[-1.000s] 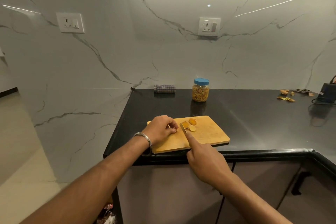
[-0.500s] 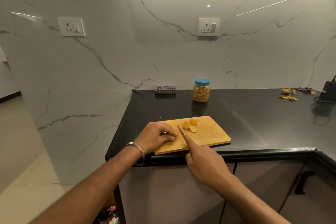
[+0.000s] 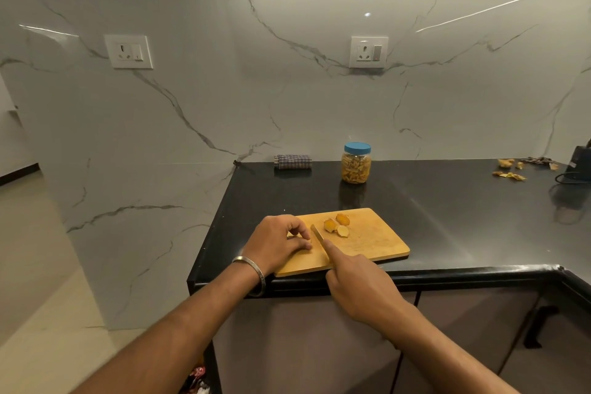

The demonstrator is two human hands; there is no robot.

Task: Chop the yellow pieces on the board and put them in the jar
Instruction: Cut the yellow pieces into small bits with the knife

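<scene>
Head view: right hand (image 3: 361,288) grips a knife (image 3: 318,233), forefinger laid along the blade's spine, tip on the pale rectangular wooden cutting board (image 3: 377,240). Left hand (image 3: 278,241), fingers curled, pinches a small piece hidden beneath them. Three yellow chunks (image 3: 337,224) lie just right of the blade. Far behind stands a blue-lidded clear plastic jar (image 3: 356,163) on the black counter (image 3: 447,208).

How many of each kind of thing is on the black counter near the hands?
Yellow pieces: 3 in plain view
Cutting board: 1
Knife: 1
Jar: 1
Folded cloth: 1
Total: 7
The peel scraps at the far right are too small to count.
</scene>
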